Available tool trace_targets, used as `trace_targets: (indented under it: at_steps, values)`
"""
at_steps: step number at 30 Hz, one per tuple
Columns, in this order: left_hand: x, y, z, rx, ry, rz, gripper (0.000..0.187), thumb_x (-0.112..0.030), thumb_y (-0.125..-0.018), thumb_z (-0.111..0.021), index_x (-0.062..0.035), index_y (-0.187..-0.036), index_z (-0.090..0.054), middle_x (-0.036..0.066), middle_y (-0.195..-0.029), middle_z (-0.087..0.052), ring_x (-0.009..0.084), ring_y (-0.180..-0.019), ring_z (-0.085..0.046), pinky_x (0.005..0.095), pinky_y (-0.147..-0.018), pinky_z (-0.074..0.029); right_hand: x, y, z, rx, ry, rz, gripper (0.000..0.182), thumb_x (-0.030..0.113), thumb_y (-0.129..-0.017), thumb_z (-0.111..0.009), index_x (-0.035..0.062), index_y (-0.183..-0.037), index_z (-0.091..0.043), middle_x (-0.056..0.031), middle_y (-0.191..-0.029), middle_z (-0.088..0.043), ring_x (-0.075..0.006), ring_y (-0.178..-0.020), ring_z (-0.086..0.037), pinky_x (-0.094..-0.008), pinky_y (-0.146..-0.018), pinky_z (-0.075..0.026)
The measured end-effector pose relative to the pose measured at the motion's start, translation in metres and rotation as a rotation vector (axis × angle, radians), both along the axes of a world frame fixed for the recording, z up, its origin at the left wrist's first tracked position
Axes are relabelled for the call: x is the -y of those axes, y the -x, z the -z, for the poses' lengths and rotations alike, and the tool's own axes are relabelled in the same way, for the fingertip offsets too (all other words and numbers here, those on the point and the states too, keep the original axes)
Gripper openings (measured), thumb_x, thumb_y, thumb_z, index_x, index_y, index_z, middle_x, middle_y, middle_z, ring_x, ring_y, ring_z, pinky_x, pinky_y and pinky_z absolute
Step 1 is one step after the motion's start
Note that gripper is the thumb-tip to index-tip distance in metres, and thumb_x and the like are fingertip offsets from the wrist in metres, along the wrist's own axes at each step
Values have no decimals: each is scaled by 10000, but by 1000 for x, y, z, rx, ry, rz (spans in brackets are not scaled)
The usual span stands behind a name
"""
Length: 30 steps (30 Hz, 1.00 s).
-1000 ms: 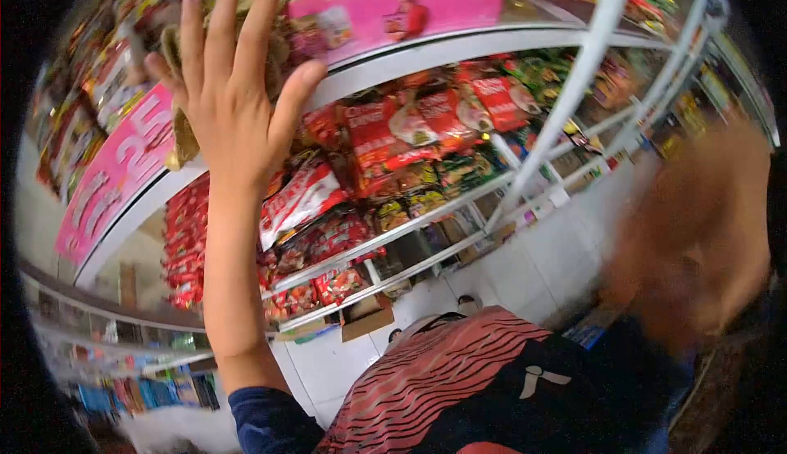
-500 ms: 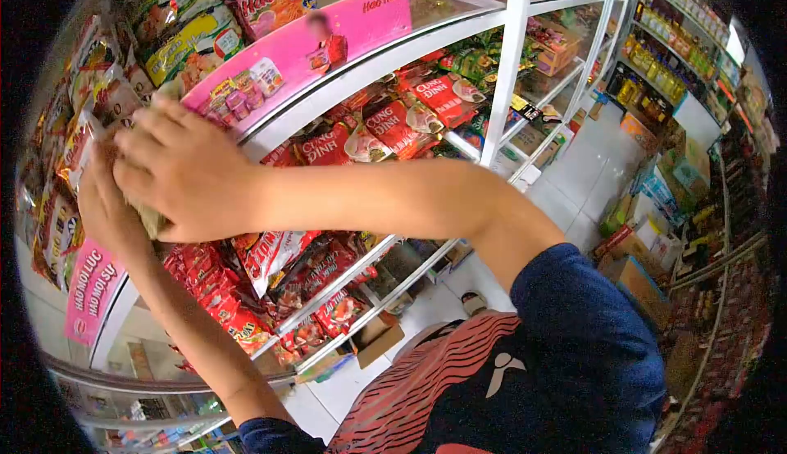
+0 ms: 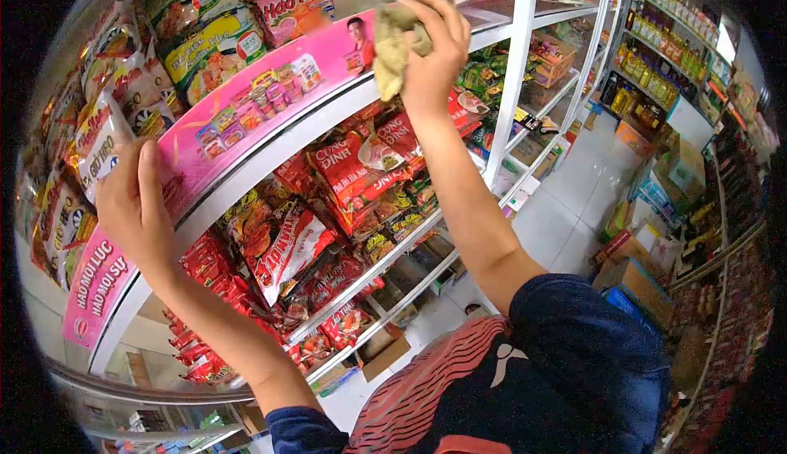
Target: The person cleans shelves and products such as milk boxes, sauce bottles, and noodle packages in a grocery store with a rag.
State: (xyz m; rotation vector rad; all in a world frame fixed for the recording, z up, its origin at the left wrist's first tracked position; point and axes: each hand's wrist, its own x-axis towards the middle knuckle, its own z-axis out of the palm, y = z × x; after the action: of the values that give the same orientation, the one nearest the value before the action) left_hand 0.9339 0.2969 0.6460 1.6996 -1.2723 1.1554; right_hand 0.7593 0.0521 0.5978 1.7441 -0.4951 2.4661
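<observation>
Pink is the strip point(image 3: 246, 118) that fronts the upper shelf, and the right hand point(image 3: 430, 44) is up at its far end with a crumpled tan cloth point(image 3: 395, 40) bunched in its fingers, closed round the wad and pressing it to the shelf edge by the white upright post point(image 3: 512, 69). The left hand point(image 3: 135, 204) is lower along the same strip, fingers spread and curled over its top edge, just beside a pale noodle packet point(image 3: 98, 138). Wiping looks to be the step in hand. To do it well the person would best keep the cloth flat against the pink face rather than balled, draw it along the strip in one line, and let the left hand steady the shelf without nudging the packets point(image 3: 197, 36) stacked above. The red packets point(image 3: 283, 245) below hang close, so the elbow should stay clear
</observation>
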Motion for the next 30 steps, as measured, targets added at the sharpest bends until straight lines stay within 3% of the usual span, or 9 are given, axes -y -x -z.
trace_targets:
  at_steps: [4, 6, 9, 14, 18, 21, 26, 27, 30]
  values:
    - [3, 6, -4, 109, 30, -22, 172, -241, -787, -567, -73, -771, -603, 103, -607, -544, 237, -536, -494, 318, -538, -365, -23, -15, 16, -134, -27, -25, 496, 14, -633, -526, 106, -1120, -526, -116, -1210, -437, -373, -1134, -324, -441, -964, -236]
    - [4, 6, -3, 164, 57, -38, 164, -246, -774, -583, -85, -743, -597, 96, -599, -543, 245, -534, -495, 323, -508, -352, -51, -17, 20, -261, 2, -84, 577, 201, -661, -559, 107, -1217, -436, -150, -1295, -338, -393, -1180, -269, -472, -993, -177]
    - [2, 7, -3, 136, 53, -62, 166, -252, -776, -579, -90, -743, -589, 93, -582, -531, 241, -541, -495, 320, -507, -337, -76, -25, 16, -284, 2, -158, 523, 231, -675, -603, 107, -1172, -490, -115, -1280, -377, -377, -1161, -306, -469, -977, -221]
    - [7, 1, 2, 208, 81, -62, 186, -275, -783, -558, -92, -756, -581, 86, -605, -541, 240, -592, -515, 323, -569, -335, -13, -13, 3, -86, 43, 42, 179, 143, -726, -612, 32, -865, -631, -71, -1132, -535, -294, -1073, -449, -375, -918, -329]
    - [7, 1, 3, 221, 83, -89, 181, -276, -781, -557, -100, -788, -600, 84, -673, -574, 241, -626, -534, 319, -590, -344, -1, -12, 1, 95, -48, 7, 241, 131, -702, -604, 45, -926, -592, -108, -1065, -527, -295, -993, -456, -394, -880, -332]
    - [6, 4, 2, 186, 58, -82, 175, -271, -778, -565, -102, -801, -608, 85, -691, -584, 241, -632, -540, 318, -596, -352, -39, -25, 3, -40, 63, -126, 287, 73, -633, -641, 75, -913, -578, -95, -1007, -510, -288, -960, -469, -389, -851, -362]
    - [6, 2, 3, 246, 86, -92, 182, -265, -776, -572, -90, -809, -612, 84, -701, -589, 231, -635, -545, 311, -606, -360, -49, -20, 4, -23, -6, -360, 452, 131, -555, -726, 91, -965, -541, -134, -1110, -390, -298, -1012, -401, -374, -854, -359]
    - [6, 3, 3, 228, 76, -101, 185, -265, -775, -573, -88, -811, -612, 85, -704, -591, 228, -638, -547, 311, -608, -361, -35, -14, 5, -34, -25, -197, 466, 135, -558, -725, 76, -974, -524, -134, -1092, -404, -289, -1000, -407, -377, -859, -352]
    - [6, 4, 3, 196, 77, -111, 182, -261, -775, -574, -87, -811, -615, 88, -705, -593, 225, -640, -549, 310, -609, -362, -10, -4, 8, 70, -156, -195, 393, 125, -636, -674, 11, -974, -510, -155, -1090, -414, -307, -1027, -401, -402, -885, -324]
